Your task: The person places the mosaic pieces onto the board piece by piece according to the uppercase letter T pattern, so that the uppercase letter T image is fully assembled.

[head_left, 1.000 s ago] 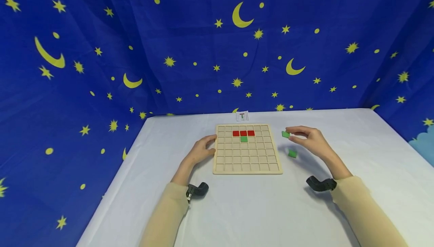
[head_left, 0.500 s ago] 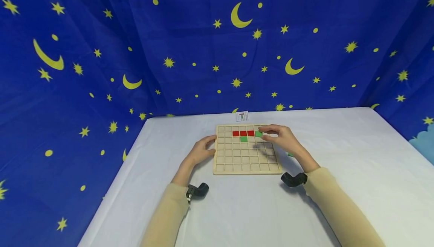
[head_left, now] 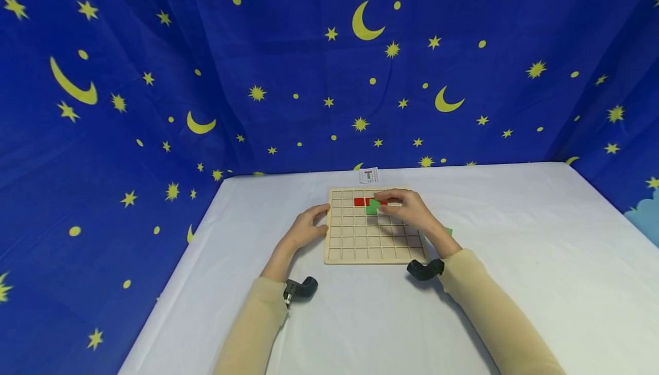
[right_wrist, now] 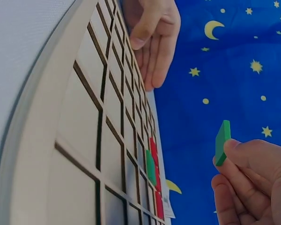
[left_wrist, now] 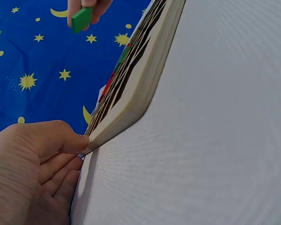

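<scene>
Thumb and forefinger of my right hand (head_left: 412, 210) pinch a small green square tile (right_wrist: 222, 143), held above the wooden grid board (head_left: 355, 242). Below it, a second green tile (right_wrist: 151, 167) lies in a cell, adjoining the middle of a row of three red tiles (head_left: 358, 202). The head view shows that row partly covered by the right hand and the held tile. At the board's left edge rests my left hand (head_left: 304, 230), thumb and fingers touching the frame without curling round it.
Another green tile (head_left: 449, 231) lies right of the board, mostly hidden behind the right wrist. Behind the board is a small printed pattern card (head_left: 368, 175). A blue star-and-moon curtain (head_left: 309, 66) surrounds the white-covered table (head_left: 360, 323).
My right hand has carried the green tile leftward, from beside the board to above the red and green tiles. The left hand has stayed at the board's edge.
</scene>
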Available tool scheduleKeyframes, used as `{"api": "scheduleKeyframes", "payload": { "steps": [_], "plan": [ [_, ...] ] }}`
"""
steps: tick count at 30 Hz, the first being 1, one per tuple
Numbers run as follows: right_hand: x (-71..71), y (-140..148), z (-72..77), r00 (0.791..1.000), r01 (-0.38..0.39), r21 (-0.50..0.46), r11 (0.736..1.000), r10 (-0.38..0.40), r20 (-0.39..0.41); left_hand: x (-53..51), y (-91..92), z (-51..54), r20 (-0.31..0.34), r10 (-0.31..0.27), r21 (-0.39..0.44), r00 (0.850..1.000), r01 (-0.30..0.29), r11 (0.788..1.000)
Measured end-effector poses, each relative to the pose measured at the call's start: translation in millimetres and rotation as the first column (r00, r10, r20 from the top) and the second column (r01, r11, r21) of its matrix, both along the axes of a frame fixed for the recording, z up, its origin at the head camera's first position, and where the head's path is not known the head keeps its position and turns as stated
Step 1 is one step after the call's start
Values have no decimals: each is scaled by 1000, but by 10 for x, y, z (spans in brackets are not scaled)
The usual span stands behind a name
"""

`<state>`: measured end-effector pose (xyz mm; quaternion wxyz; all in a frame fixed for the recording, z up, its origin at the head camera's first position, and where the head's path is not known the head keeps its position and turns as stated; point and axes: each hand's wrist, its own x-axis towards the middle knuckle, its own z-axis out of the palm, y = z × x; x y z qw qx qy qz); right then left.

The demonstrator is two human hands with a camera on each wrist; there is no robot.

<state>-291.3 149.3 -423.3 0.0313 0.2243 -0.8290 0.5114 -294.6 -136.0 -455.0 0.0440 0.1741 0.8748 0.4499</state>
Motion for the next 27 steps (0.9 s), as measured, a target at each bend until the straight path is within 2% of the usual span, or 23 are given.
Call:
{"api": "scheduleKeyframes", "payload": {
  "steps": [17, 24, 27],
  "plan": [
    [-24, -43, -273, 1000, 10, 64, 998, -11, 5, -24, -2, -22, -20, -1, -10, 1000, 0, 1000],
    [-44, -49, -357, 999, 43, 151, 988, -42, -6, -19, -3, -13, -13, 3, -11, 1000, -3, 1000],
    [-48, -55, -387, 999, 30, 138, 990, -28, -16, -10, -5, -11, -9, 3, -4, 1000, -3, 1000]
  ]
}}
